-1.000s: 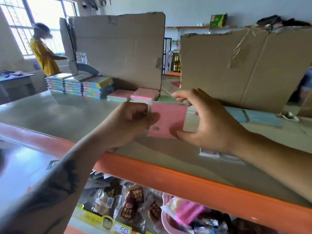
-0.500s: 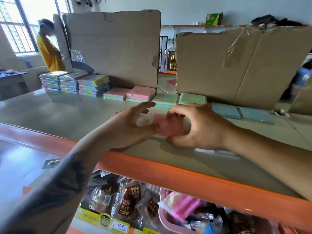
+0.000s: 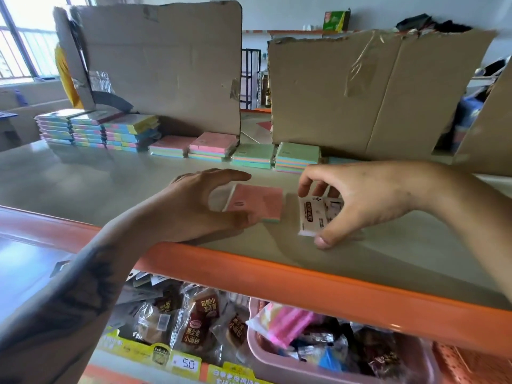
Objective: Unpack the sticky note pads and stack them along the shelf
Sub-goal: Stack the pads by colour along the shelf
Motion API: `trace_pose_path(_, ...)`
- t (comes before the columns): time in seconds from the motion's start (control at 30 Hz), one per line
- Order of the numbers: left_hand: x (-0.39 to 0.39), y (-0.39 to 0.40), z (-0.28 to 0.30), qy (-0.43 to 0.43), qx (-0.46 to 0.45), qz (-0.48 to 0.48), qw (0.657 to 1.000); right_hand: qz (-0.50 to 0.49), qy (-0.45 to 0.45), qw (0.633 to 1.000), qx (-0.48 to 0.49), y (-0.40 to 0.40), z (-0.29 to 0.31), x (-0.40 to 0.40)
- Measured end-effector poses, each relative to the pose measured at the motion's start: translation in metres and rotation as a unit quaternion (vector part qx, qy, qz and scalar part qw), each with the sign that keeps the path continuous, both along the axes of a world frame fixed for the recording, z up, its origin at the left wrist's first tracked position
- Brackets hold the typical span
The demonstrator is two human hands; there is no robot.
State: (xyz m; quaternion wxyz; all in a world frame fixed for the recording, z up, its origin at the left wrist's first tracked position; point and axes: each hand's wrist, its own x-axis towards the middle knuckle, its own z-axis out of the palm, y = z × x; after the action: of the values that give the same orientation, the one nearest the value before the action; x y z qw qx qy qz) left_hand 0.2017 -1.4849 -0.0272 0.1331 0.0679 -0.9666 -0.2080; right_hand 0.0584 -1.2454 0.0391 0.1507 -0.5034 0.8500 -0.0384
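Observation:
A pink-topped sticky note pad [image 3: 256, 203] lies on the grey shelf top [image 3: 83, 184] near the front edge. My left hand [image 3: 194, 206] grips it between thumb and fingers. Just to its right my right hand [image 3: 357, 200] pinches a white printed wrapper [image 3: 314, 214] resting on the shelf. Along the back stand pad stacks: tall multicolour stacks [image 3: 97, 130] at the left, pink-topped ones [image 3: 194, 146] in the middle, green-topped ones [image 3: 277, 156] to the right.
Two cardboard sheets [image 3: 166, 65] [image 3: 374, 90] stand upright behind the stacks. The shelf has an orange front rail [image 3: 304, 281]. Below it lie packaged snacks [image 3: 199, 322] and a pink basket [image 3: 277, 364] of goods.
The pad came down from mid-air onto the shelf. My hands have separated: the left keeps the pad, and the right has come away to the right and pinches the white wrapper.

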Motion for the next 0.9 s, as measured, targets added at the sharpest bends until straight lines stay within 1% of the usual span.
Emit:
trace_pose_path(0.13, 0.002, 0.004, 0.003, 0.053, -0.024, -0.019, 0.998, -0.004, -0.023, 0.999, -0.044, -0.003, -0.002, -0.001)
trace_pose_path(0.2, 0.004, 0.007, 0.005, 0.092, -0.034, -0.05, 0.994, 0.002, -0.038, 0.997, -0.073, -0.003, -0.002, 0.001)
trace_pose_path(0.33, 0.006, 0.017, 0.009, 0.185, -0.06, -0.113, 0.974, 0.019, -0.069, 0.983, -0.167, -0.009, 0.0, 0.011)
trace_pose_path(0.4, 0.004, 0.022, 0.01, 0.225, -0.086, -0.139, 0.96, 0.027, -0.096, 0.976, -0.195, -0.014, -0.001, 0.017)
trace_pose_path(0.47, 0.001, 0.027, 0.009, 0.248, -0.106, -0.159, 0.949, 0.044, -0.123, 0.968, -0.212, -0.018, -0.003, 0.023)
trace_pose_path(0.6, 0.001, 0.028, 0.007, 0.261, -0.072, -0.168, 0.948, 0.052, -0.152, 0.957, -0.242, -0.021, -0.005, 0.025)
trace_pose_path(0.67, 0.002, 0.028, 0.007, 0.263, -0.058, -0.154, 0.951, 0.047, -0.135, 0.957, -0.254, -0.018, -0.007, 0.024)
trace_pose_path(0.77, 0.002, 0.029, 0.006, 0.262, -0.064, -0.122, 0.955, 0.058, -0.058, 0.957, -0.278, -0.018, -0.007, 0.025)
trace_pose_path(0.83, 0.002, 0.03, 0.005, 0.257, -0.073, -0.094, 0.959, 0.069, -0.04, 0.946, -0.313, -0.019, -0.009, 0.025)
trace_pose_path(0.9, 0.003, 0.031, 0.005, 0.248, -0.05, -0.069, 0.965, 0.075, -0.023, 0.933, -0.351, -0.021, -0.011, 0.023)
